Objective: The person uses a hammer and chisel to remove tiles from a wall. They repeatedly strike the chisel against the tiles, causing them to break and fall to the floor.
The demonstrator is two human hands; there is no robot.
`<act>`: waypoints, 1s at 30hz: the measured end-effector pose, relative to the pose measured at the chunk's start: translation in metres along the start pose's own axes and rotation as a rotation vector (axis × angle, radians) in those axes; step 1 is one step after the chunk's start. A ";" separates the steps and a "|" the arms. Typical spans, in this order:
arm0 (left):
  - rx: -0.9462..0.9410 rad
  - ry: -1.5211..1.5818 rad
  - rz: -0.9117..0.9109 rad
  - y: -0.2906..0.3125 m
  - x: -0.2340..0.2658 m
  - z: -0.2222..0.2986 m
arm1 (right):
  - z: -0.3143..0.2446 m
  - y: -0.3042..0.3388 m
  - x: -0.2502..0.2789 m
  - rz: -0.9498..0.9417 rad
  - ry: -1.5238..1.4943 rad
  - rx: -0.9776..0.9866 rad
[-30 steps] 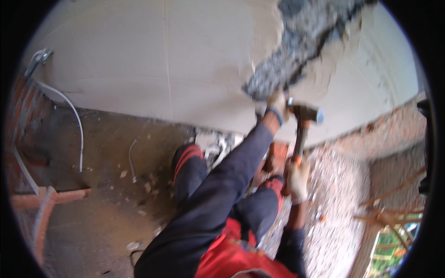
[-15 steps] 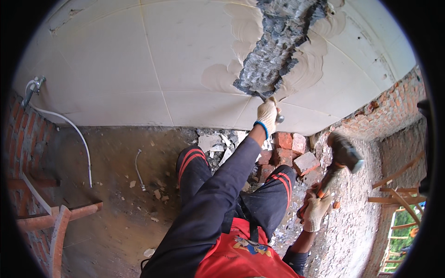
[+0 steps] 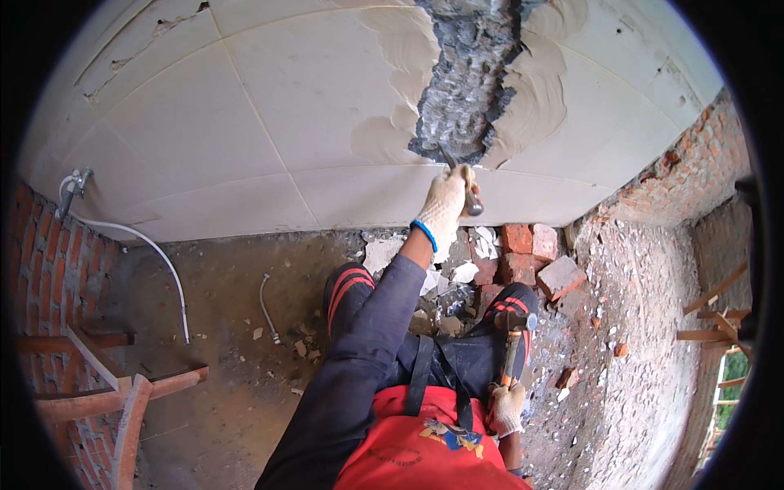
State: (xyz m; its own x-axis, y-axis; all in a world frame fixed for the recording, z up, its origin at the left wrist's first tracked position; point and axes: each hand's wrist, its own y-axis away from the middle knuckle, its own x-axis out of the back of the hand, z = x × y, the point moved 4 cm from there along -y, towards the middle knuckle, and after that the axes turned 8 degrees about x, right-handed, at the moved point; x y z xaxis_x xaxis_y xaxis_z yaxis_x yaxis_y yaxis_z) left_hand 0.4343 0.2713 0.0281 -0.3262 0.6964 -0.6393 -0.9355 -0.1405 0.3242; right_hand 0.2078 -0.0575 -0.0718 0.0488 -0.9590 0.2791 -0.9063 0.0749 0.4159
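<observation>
In a knitted white glove with a blue cuff, my left hand is closed round a metal chisel. The chisel's tip rests at the lower end of a rough grey channel broken into the white tiled wall. Smeared pale plaster borders the channel on both sides. My right hand, also gloved, grips a hammer by its handle. The hammer's head is over my right knee, well away from the chisel.
Red bricks and broken tile pieces lie at the wall's foot. A white hose hangs from a tap at the left, and a short hose is on the floor. Wooden boards stand at the lower left.
My right hand has brought the hammer down and left, from beside the right wall to over my knee. The left hand still holds the chisel at the channel's lower end. The view has shifted slightly.
</observation>
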 end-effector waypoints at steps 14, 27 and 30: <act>0.055 0.329 -0.060 -0.016 -0.013 -0.001 | -0.045 -0.017 -0.009 -0.040 0.152 0.261; 0.068 0.422 -0.052 -0.017 -0.013 0.008 | -0.195 0.001 -0.039 0.000 -0.328 0.993; 0.105 0.376 0.031 -0.021 -0.014 0.006 | -0.198 -0.032 -0.082 -0.083 -0.105 1.138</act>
State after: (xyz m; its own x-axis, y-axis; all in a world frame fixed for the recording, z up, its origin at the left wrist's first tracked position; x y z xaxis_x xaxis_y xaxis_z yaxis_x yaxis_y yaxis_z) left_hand 0.4596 0.2693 0.0344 -0.3991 0.3834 -0.8329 -0.9119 -0.0713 0.4042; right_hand 0.3160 0.0726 0.0629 0.1392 -0.9715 0.1918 -0.7587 -0.2291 -0.6099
